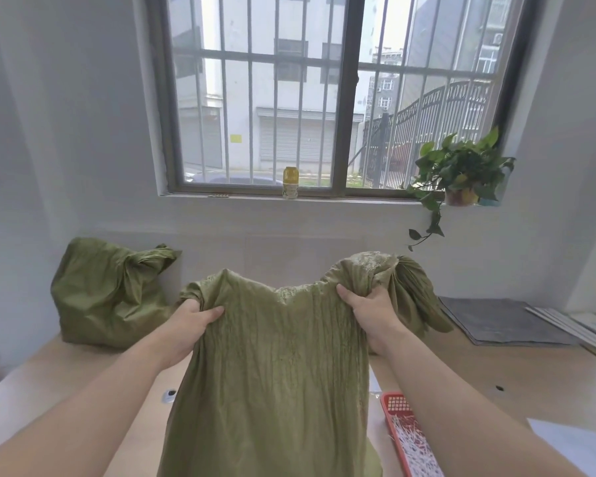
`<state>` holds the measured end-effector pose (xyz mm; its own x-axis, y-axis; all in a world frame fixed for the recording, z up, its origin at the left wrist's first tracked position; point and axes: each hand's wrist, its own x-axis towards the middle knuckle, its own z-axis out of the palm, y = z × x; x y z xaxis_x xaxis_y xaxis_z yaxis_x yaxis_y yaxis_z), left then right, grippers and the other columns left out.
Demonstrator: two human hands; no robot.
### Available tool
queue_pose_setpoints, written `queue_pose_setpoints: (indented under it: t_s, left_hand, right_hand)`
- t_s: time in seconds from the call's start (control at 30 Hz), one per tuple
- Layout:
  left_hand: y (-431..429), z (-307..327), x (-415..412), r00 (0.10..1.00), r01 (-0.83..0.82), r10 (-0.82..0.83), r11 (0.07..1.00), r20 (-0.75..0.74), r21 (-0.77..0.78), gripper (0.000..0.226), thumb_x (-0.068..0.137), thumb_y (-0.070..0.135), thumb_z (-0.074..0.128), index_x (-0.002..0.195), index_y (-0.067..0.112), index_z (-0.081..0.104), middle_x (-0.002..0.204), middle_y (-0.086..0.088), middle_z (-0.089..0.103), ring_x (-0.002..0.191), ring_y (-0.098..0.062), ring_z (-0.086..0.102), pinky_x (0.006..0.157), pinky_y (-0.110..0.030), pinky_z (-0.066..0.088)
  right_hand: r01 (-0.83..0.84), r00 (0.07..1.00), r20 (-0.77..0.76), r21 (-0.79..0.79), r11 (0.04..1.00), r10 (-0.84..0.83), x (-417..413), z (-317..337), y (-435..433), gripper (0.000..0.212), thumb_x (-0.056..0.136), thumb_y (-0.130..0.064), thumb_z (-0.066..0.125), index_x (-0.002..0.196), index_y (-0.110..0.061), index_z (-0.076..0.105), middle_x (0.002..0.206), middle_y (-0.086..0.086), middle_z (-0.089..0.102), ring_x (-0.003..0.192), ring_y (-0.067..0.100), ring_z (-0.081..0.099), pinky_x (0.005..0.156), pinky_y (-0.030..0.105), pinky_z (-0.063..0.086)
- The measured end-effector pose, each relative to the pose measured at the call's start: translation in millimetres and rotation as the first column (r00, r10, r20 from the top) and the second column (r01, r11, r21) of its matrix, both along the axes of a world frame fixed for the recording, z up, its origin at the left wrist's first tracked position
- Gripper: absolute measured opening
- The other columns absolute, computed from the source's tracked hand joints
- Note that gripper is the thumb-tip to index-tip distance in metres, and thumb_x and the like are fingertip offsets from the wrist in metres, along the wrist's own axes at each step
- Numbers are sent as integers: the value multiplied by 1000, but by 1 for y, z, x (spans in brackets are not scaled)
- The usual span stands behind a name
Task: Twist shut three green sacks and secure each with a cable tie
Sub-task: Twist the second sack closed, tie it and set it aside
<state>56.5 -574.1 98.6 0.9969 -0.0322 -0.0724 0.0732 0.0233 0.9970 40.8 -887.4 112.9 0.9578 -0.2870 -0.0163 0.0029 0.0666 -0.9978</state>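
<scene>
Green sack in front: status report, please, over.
Left hand, right hand grip sack top. Not twisted, no tie. Cable ties in red basket. Nothing blocks.

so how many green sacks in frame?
3: back-left sack; centre sack held by left hand and right hand; third sack behind the right hand. More may be hidden.

olive-green crinkled sack, red basket of white cable ties, yellow-capped bottle

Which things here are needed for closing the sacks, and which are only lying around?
For the job: held green sack, gripped by left hand and right hand; second green sack; white cable ties in red basket.
Just lying about: potted plant; yellow bottle; grey sheets.
</scene>
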Motion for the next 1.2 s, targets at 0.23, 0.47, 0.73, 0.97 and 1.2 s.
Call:
queue_pose_setpoints:
  t_s: [0.23,0.47,0.73,0.97,1.2]
  left_hand:
    - [-4,-5,0,999,-38,38,999,39,-4,21,107,10,49,122,4,63,118,-14,73,109,-28,69,99,-42,53]
    - [-15,-7,-8,995,-44,38,998,96,55,22,106,10,50,121,8,67,117,-10,74,110,-24,70,101,-41,53]
    - [-22,1,-22,986,159,-160,987,47,24,32,95,32,71,119,11,71,114,-4,78,108,-20,74,101,-40,53]
    - [-27,-14,-10,993,6,-27,983,114,186,20,97,26,70,112,14,74,108,1,80,104,-17,74,106,-43,53]
    - [-30,-18,2,991,-14,-14,979,134,204,29,100,34,60,126,22,68,122,5,72,118,-17,65,114,-45,44]
  right_hand:
    - [39,999,9,-95,995,-38,-4,2,5,25,96,-28,73,105,-6,68,102,17,76,94,32,75,90,53,61]
    - [60,998,-2,-138,989,-61,-8,2,12,17,102,-31,63,101,-14,63,108,17,72,101,32,69,101,54,54]
    - [64,998,18,-112,992,-62,-10,2,17,26,104,-35,60,118,-15,55,110,4,65,107,25,63,106,50,49]
    - [31,1000,0,-117,993,-31,-11,3,24,33,104,-36,59,122,-10,54,108,5,64,101,21,62,104,49,50]
    - [10,1000,-11,-162,987,-12,-12,7,31,19,105,-37,56,112,-19,54,110,4,62,105,23,62,106,52,49]
